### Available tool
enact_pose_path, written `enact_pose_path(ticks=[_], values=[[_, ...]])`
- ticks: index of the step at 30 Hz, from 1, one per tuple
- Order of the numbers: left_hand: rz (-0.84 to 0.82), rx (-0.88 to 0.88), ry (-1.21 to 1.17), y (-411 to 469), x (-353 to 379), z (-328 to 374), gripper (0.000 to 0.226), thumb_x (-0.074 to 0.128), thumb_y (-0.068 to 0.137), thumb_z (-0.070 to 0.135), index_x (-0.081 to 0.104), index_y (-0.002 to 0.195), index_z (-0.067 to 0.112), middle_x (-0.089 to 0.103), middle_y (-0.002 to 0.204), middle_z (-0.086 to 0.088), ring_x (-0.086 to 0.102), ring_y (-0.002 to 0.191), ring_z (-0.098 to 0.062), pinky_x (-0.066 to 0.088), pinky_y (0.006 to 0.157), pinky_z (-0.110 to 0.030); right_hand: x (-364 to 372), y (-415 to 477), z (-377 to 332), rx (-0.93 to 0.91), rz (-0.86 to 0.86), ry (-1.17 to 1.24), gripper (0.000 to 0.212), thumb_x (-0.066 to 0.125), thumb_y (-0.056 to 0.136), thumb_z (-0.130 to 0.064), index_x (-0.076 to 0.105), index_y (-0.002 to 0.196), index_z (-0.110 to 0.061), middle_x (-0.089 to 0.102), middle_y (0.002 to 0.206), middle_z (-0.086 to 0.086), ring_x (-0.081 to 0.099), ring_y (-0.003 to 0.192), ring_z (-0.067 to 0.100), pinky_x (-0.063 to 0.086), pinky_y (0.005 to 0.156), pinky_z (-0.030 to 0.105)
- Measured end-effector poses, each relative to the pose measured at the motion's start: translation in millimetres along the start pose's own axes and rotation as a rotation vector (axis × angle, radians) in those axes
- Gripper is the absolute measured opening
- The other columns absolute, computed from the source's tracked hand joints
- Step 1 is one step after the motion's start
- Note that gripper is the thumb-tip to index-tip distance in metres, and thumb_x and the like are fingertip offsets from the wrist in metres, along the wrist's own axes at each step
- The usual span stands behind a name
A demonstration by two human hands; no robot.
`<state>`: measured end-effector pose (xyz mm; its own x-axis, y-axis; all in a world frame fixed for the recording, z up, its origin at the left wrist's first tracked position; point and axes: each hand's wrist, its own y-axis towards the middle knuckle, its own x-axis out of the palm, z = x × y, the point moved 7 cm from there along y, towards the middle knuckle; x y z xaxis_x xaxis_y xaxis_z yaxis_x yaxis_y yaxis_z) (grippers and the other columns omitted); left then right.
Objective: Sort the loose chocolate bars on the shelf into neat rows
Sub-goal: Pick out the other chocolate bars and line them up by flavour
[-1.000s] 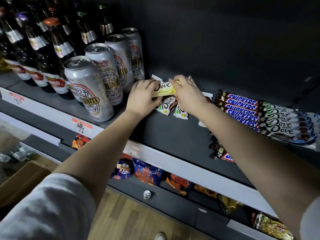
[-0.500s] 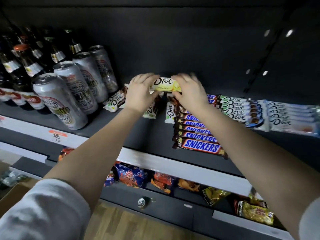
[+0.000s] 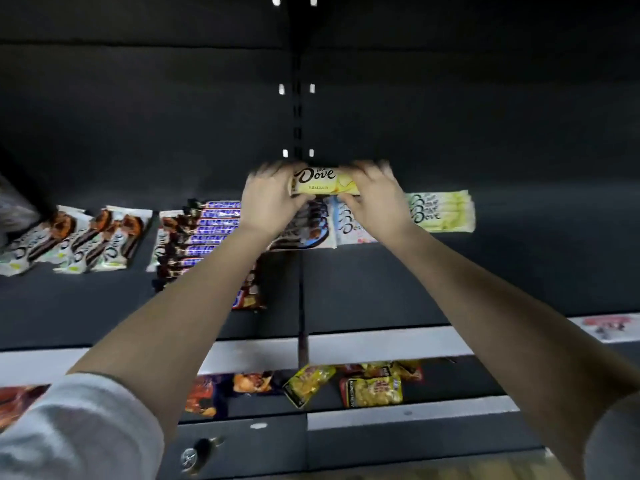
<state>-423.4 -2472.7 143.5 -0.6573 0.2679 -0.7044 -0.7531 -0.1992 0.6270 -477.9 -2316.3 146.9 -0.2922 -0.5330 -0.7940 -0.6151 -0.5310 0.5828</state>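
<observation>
I hold a yellow Dove bar (image 3: 325, 181) level above the dark shelf (image 3: 381, 285), my left hand (image 3: 270, 199) on its left end and my right hand (image 3: 377, 199) on its right end. Under my hands lie a row of dark-and-blue Dove bars (image 3: 308, 230) and pale Dove bars (image 3: 349, 223). To the right sits a neat row of yellow-green Dove bars (image 3: 440, 211). A row of Snickers bars (image 3: 204, 233) lies to the left, partly behind my left forearm. Farther left, white Dove bars with brown pictures (image 3: 79, 240) lie loosely fanned.
A vertical slotted upright (image 3: 297, 109) runs up the black back wall behind my hands. The shelf's white front strip (image 3: 381, 344) crosses below my forearms. The lower shelf holds snack bags (image 3: 374, 389). Bare shelf surface lies right of the yellow-green row.
My hands have carried the yellow Dove bar to the right along the shelf. The view has swung right, so the cans and bottles are out of sight and the yellow-green Dove row has appeared.
</observation>
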Motion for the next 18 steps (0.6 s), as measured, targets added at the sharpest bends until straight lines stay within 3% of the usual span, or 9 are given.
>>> enact_pose_path(ticks=[3, 9, 18], values=[[-0.051, 0.038, -0.019, 1.9, 31.1, 37.0, 0.049, 0.074, 0.072, 0.035, 0.062, 0.117, 0.021, 0.065, 0.115, -0.003, 0.055, 0.109, -0.026, 0.038, 0.094, -0.037, -12.9, -20.4, 40.5, 0.042, -0.002, -0.013, 0.045, 0.063, 0.085, -0.025, 0.053, 0.128, -0.014, 0.055, 0.124, 0.005, 0.043, 0.118, 0.029, 0.039, 0.1, 0.039], [-0.079, 0.105, -0.102, -2.2, 76.7, 90.6, 0.044, 0.071, 0.07, 0.032, 0.063, 0.111, 0.018, 0.065, 0.113, 0.0, 0.056, 0.107, -0.024, 0.04, 0.096, -0.038, -25.5, -54.8, 100.4, 0.107, -0.054, -0.008, 0.047, 0.06, 0.088, -0.015, 0.048, 0.133, -0.012, 0.05, 0.128, 0.002, 0.035, 0.124, 0.021, 0.036, 0.099, 0.029], [-0.197, 0.145, -0.085, -13.2, 136.2, 148.6, 0.047, 0.074, 0.072, 0.04, 0.063, 0.113, 0.019, 0.063, 0.116, 0.0, 0.051, 0.116, -0.021, 0.03, 0.101, -0.032, -30.7, -98.9, 172.8, 0.167, -0.221, -0.023, 0.05, 0.05, 0.089, -0.002, 0.041, 0.138, -0.014, 0.039, 0.138, 0.004, 0.025, 0.13, 0.021, 0.04, 0.102, 0.035]])
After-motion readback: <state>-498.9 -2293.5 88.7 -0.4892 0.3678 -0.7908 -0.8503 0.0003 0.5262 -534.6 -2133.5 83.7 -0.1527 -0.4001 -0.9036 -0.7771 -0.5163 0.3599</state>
